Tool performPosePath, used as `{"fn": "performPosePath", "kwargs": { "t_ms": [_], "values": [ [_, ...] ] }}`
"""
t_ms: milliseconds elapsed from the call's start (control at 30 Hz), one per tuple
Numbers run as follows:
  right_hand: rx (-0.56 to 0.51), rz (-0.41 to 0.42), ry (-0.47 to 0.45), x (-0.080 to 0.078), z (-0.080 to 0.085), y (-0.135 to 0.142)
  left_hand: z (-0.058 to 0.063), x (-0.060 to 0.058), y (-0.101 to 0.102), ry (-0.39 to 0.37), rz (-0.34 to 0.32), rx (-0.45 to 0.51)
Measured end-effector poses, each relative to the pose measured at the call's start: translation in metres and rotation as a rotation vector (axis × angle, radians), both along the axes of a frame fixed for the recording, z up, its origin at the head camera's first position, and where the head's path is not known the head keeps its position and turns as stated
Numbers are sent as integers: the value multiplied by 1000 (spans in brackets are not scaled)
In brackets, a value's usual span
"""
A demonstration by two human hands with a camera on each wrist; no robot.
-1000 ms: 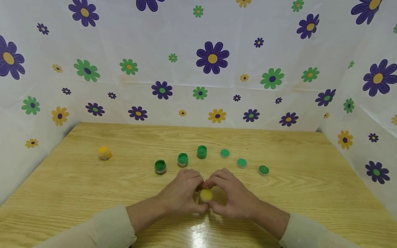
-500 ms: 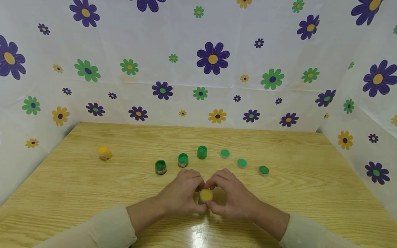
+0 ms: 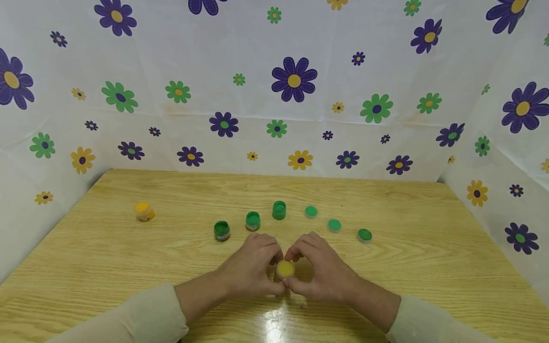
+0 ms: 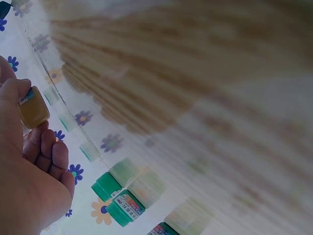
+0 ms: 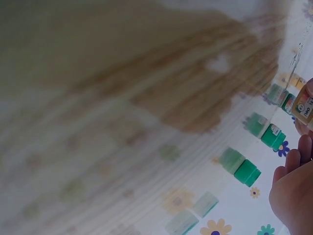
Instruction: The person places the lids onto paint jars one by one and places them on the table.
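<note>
A small paint jar with an ochre-yellow top [image 3: 285, 269] stands between both hands near the middle of the table. My left hand [image 3: 253, 267] holds its body between thumb and fingers. In the left wrist view the jar [image 4: 34, 110] shows ochre sides and a label under the thumb. My right hand [image 3: 323, 271] pinches around the lid, thumb on the near side and index finger on the far side. The labelled side of the jar [image 5: 304, 106] shows at the right edge of the right wrist view, partly cut off there.
Beyond the hands stand three lidless green paint jars [image 3: 253, 221] in a slanting row. To their right lie three green lids [image 3: 334, 225] in another row. An orange-yellow paint jar [image 3: 144, 211] stands at the far left. A flowered cloth [image 3: 240, 95] rises behind the wooden table [image 3: 107, 252].
My right thumb has slid a little left along the near side of the lid, and the index finger slightly right on the far side. The left hand and jar stay in place.
</note>
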State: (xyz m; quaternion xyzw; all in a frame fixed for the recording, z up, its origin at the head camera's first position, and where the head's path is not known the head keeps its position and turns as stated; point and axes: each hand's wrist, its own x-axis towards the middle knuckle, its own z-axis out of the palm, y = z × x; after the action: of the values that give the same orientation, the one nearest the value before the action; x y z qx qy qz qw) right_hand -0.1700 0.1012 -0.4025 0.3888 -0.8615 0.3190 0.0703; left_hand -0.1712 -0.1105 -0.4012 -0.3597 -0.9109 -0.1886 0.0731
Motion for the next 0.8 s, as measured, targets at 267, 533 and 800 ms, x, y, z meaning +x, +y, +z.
{"fn": "performPosePath", "kwargs": {
  "t_ms": [267,533,800],
  "values": [
    [37,-29,-33,1,3,1,0,0,0,0,4,-12],
    [50,-51,-74,0,4,0,-1,-1,0,-2,-2,-6],
    [-54,123,-54,-2,-1,1,-1,0,1,23,-3,5]
  ]
}}
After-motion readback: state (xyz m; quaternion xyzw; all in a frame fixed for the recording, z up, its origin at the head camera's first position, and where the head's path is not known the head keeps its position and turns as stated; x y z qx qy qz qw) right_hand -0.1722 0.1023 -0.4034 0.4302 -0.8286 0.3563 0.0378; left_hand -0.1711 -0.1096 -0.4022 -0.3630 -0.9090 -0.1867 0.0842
